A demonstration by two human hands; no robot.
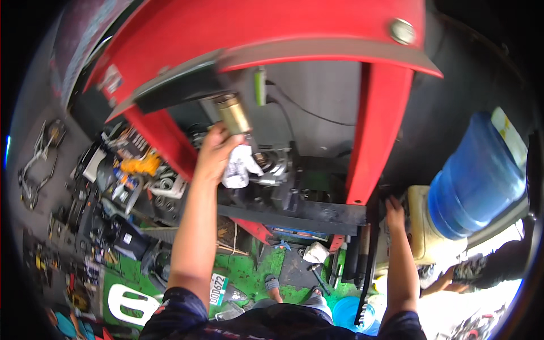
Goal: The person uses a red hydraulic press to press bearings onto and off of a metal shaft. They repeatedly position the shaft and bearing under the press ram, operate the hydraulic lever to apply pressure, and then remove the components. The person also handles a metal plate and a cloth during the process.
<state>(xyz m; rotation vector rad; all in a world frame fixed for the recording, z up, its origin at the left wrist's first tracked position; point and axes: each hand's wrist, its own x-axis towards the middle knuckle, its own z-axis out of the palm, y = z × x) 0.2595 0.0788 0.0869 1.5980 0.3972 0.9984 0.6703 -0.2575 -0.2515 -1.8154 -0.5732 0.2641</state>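
In front of me, a brass-coloured cylinder (234, 115) stands under the black bar of a red press frame (317, 25). My left hand (216, 150) is closed around its lower end, with some fingers hidden behind it. A crumpled white rag (241, 168) hangs just below that palm; whether the hand also grips it is hidden. Beneath are a round metal part (275, 170) and dark blocks on the press bed (328, 213). Out to the right, my right hand (395, 215) is beside a long black bar (367, 272); its fingers are smeared and their grip cannot be read.
To the right, a big blue water jug (476, 175) stands by a yellowish jerrycan (420, 226). A bench with metal parts and an orange item (140, 164) is at left. A white plastic chair (131, 304) and a blue basin (348, 311) stand on the green floor. Another person's arm (442, 282) shows lower right.
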